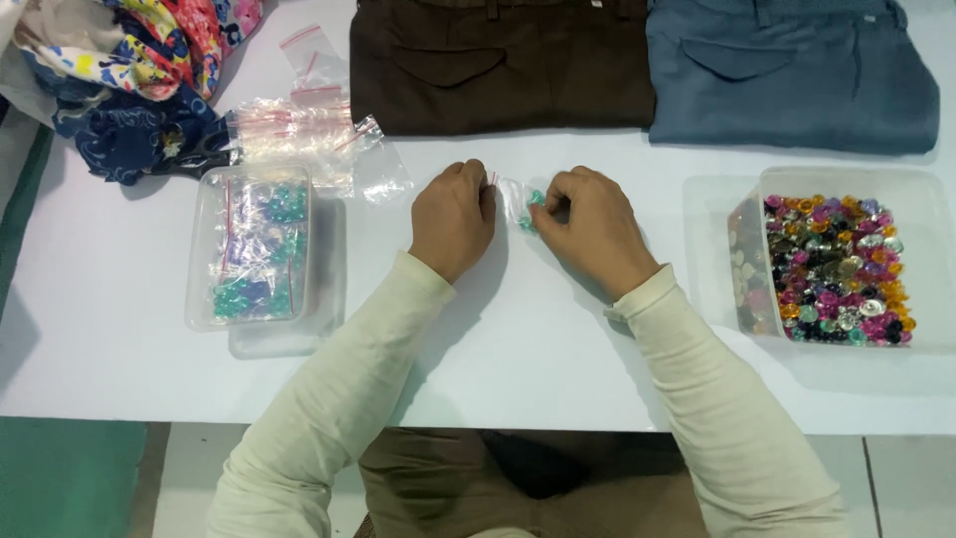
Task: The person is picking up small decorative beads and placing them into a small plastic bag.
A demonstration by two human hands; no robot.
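Two hands: both are resting on the white table (pixel 119 329) near its middle, cream sleeves reaching in from the near edge.
Left hand (pixel 453 217): fingers are curling in and pinching the red-striped top edge of a small clear plastic zip bag (pixel 515 199).
Right hand (pixel 595 227): fingertips are pressing together on the other side of the same bag, just beside the teal beads (pixel 535 200) sitting inside it.
Small bag: it is lying on the table between the two hands, touching both.
Left side of the table: a clear rectangular plastic box (pixel 251 244) is holding filled little bags of teal and blue beads.
Behind that box: a loose heap of empty clear zip bags with red strips (pixel 299 134) is spreading toward the far edge.
Right edge: a clear plastic tub (pixel 846 184) is holding multicoloured round faceted beads (pixel 841 269).
Far edge: folded dark brown trousers (pixel 498 65) are lying beside folded grey-blue trousers (pixel 792 75), the two touching.
Far left corner: a bundle of bright floral fabric (pixel 139 60) is hanging partly over the edge.
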